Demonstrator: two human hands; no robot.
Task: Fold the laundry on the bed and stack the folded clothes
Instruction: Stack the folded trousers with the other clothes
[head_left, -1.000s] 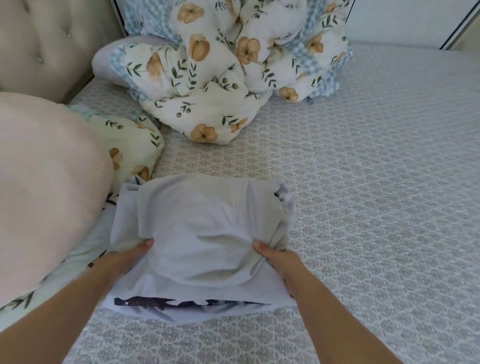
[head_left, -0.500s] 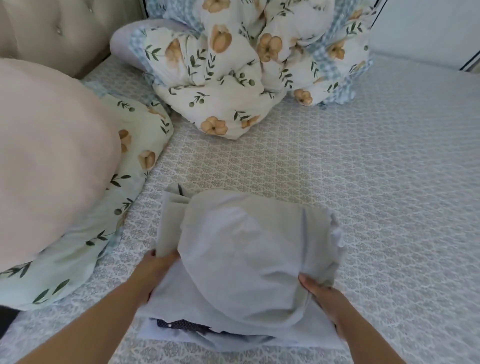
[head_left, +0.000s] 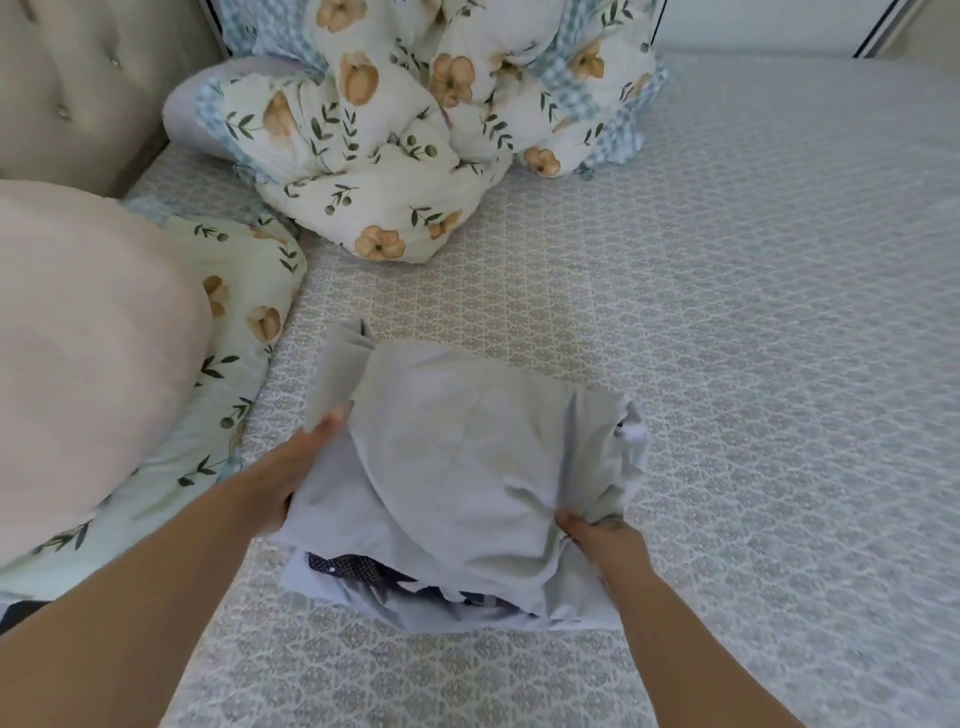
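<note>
No text, label, brand, number or sign can be read anywhere in view.

We see a stack of folded clothes on the patterned bed sheet, near the lower middle. Top piece is pale grey; under it a white garment with a dark dotted print shows at the near edge. Left hand grips the stack's left side, thumb on top of the fabric. Right hand pinches the near right corner, fingers curled into the cloth. A bunched floral duvet lies at the far side, well apart from the stack. A floral pillow sits left, a beige cushion over it, tufted headboard behind.
</note>
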